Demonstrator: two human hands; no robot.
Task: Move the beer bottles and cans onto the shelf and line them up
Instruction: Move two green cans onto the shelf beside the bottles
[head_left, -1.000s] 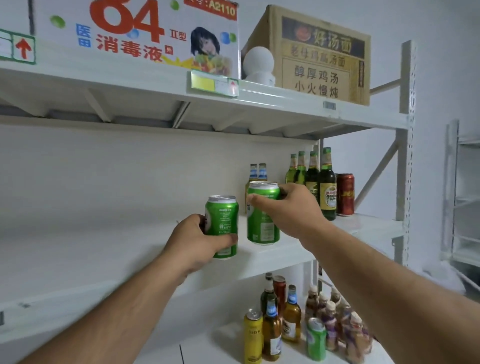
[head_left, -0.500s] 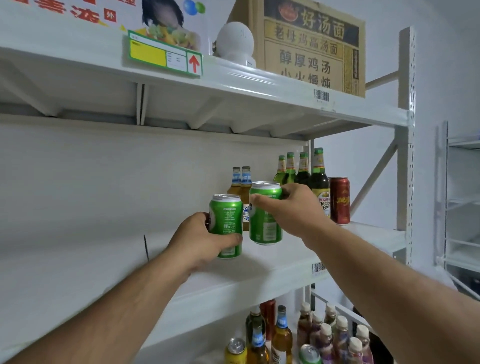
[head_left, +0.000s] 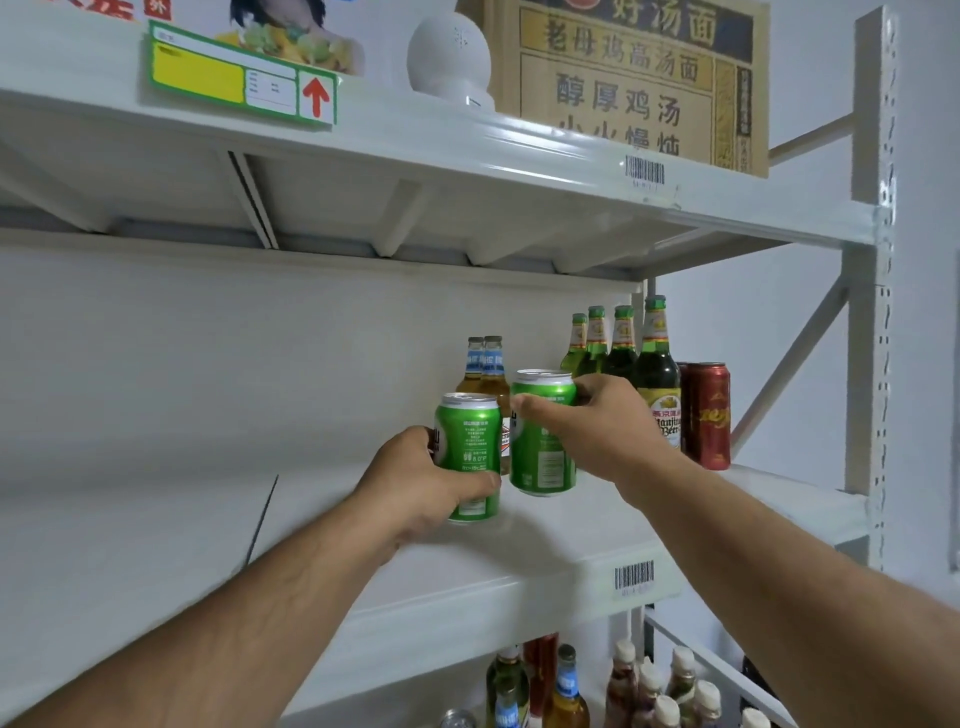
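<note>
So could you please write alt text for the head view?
Each hand holds an upright green beer can at the white middle shelf: left hand grips one green can, right hand the other green can, beside green beer bottles and red cans.

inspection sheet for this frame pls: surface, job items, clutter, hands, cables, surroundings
Surface: white middle shelf, bare on its left part, barcode label on its front edge.
Job's things: two green cans, left can and right can, both upright at the shelf; two amber bottles behind them; four green bottles in a row; red can at the right end.
Clutter: nothing seen on this shelf.
Hands: left hand grips the left can; right hand grips the right can near its top.
Cables: nothing seen.
Surroundings: cardboard box and white round object on the top shelf; more bottles on the lower shelf.
</note>
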